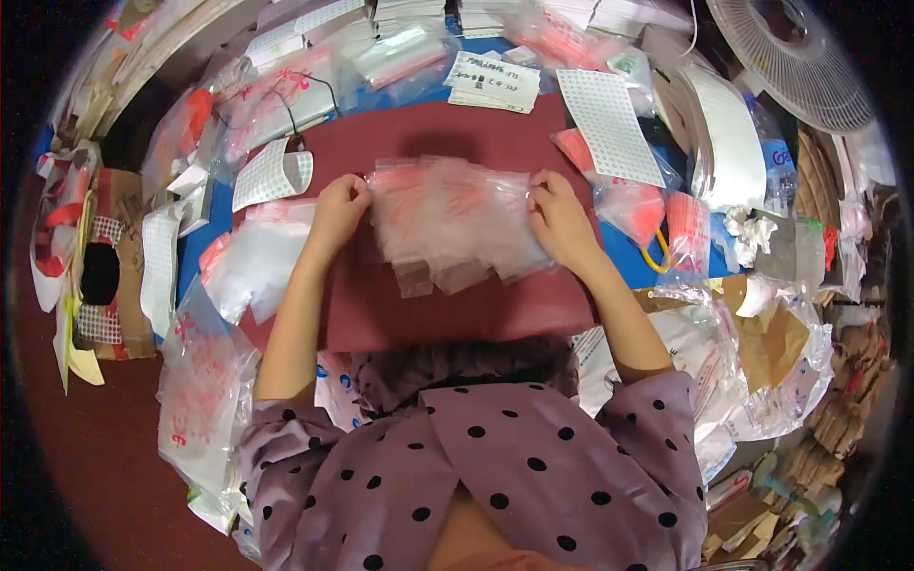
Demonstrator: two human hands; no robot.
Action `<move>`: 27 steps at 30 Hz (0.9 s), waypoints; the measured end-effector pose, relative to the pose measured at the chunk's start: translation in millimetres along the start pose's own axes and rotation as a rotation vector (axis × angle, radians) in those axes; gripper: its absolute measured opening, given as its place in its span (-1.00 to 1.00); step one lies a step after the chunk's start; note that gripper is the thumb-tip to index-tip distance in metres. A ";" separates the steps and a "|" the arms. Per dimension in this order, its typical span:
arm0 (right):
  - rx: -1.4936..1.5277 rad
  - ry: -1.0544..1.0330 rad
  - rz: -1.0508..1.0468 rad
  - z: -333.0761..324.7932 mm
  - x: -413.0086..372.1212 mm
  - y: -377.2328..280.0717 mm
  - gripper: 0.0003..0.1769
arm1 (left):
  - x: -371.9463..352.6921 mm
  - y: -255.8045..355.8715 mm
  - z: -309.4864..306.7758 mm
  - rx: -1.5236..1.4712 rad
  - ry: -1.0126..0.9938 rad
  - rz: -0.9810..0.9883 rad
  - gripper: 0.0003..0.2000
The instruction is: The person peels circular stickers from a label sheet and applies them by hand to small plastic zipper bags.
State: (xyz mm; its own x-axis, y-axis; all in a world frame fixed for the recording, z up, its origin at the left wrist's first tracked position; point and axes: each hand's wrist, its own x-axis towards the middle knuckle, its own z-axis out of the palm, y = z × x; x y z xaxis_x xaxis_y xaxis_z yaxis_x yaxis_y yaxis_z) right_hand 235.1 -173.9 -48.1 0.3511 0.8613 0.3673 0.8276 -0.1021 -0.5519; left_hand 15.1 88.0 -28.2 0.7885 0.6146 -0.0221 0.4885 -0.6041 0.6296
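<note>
Several clear plastic bags with red-orange markings (452,219) overlap in a fanned bunch above the dark red work surface (457,309). My left hand (343,203) is closed at the bunch's upper left edge, thumb and fingers pinched together. At the upper right edge, my right hand (560,214) pinches the bags in the same way. The bunch spans the gap between both hands, its lower edges uneven. A white dotted sheet (273,175) curls to the left of my left hand, and another dotted sheet (611,126) lies beyond my right hand.
Handwritten cards (493,83) lie at the back edge. More clear bags (267,257) are at the left, with bags of red-orange pieces (633,211) at the right. A fan (795,57), a plastic bottle (778,171) and a cardboard box (129,257) stand around the work area.
</note>
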 end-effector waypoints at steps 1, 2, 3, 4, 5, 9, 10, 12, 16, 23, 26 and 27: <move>-0.030 0.031 0.034 1.7 -4.3 -2.8 -0.77 | 2.7 -11.0 11.9 -0.294 -0.008 -0.124 -0.83; -0.060 0.059 0.064 3.1 -7.1 -5.9 -0.73 | 4.4 -17.6 18.8 -0.588 -0.013 -0.251 -0.79; -0.060 0.060 0.065 3.2 -8.3 -10.4 -0.73 | 3.4 -5.2 21.7 -0.588 -0.014 -0.250 -0.79; 0.004 0.096 0.097 2.5 -8.0 -15.7 -0.70 | 2.4 10.4 31.0 -0.644 0.184 -0.213 -0.71; 0.069 0.134 0.129 3.3 -6.5 -19.5 -0.66 | 2.2 23.6 38.0 -0.696 0.382 -0.172 -0.62; -0.227 0.192 0.188 32.6 -5.0 -25.1 -0.62 | 3.3 45.5 60.4 -0.458 0.153 0.121 -0.49; -0.233 0.219 0.206 39.8 -3.0 -31.4 -0.56 | -0.6 60.9 68.1 -0.501 0.074 -0.001 -0.46; -0.246 0.251 0.236 57.3 -0.5 -42.0 -0.51 | -9.3 81.2 82.3 -0.542 -0.021 -0.117 -0.43; 0.363 0.361 0.138 57.3 9.2 -57.6 -0.40 | -22.5 94.1 87.8 -0.742 0.071 -0.049 -0.37; 0.188 0.260 0.271 61.1 -1.8 -70.7 -0.40 | -35.9 101.7 85.4 -1.126 0.102 -0.106 -0.27; 0.422 0.261 0.310 56.3 5.7 -74.5 -0.34 | -36.2 100.4 86.2 -1.115 0.181 -0.070 -0.27; 0.574 0.296 0.277 50.4 9.2 -73.8 -0.32 | -35.8 99.4 84.8 -1.091 0.240 -0.087 -0.27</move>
State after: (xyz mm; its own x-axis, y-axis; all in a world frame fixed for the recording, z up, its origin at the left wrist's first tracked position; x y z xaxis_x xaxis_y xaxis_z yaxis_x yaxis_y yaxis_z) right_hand 155.1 -133.3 -41.7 0.6876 0.6614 0.2998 0.3575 0.0510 -0.9325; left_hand 67.1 -37.0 -30.7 0.6180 0.7859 -0.0228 -0.1439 0.1417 0.9794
